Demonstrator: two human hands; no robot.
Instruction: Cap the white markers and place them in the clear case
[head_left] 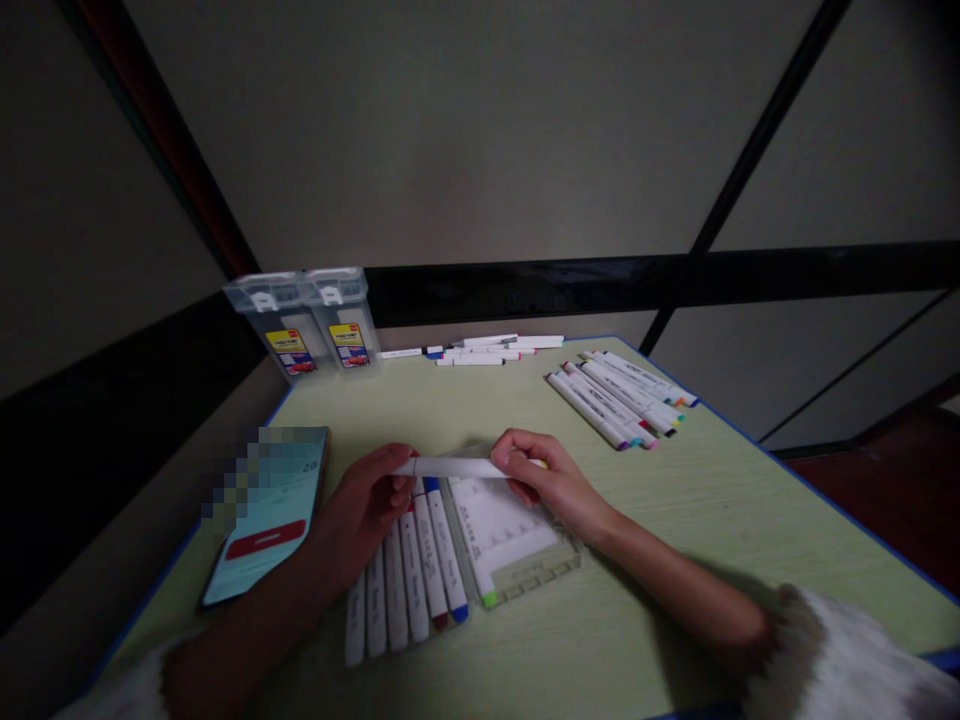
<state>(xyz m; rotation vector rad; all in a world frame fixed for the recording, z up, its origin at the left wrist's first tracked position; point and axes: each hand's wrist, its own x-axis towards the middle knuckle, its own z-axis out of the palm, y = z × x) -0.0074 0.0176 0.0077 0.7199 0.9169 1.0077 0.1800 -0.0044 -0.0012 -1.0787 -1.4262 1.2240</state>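
A white marker (454, 467) with a yellow end lies level between my two hands. My left hand (367, 500) pinches its left end, and my right hand (544, 480) grips the end where the yellow shows. Below them is a clear plastic tray (536, 575) with a white sheet inside and a green-ended marker (476, 550) along its left side. Beside it, under my left hand, a row of several white markers (416, 565) lies side by side, some with blue or red ends. My left hand covers part of that row.
A phone (262, 510) with a lit screen lies at the left. Two clear lidded boxes (319, 325) with yellow labels stand at the back left. Loose markers (487, 350) lie along the back edge, and another group of markers (619, 395) lies at the back right.
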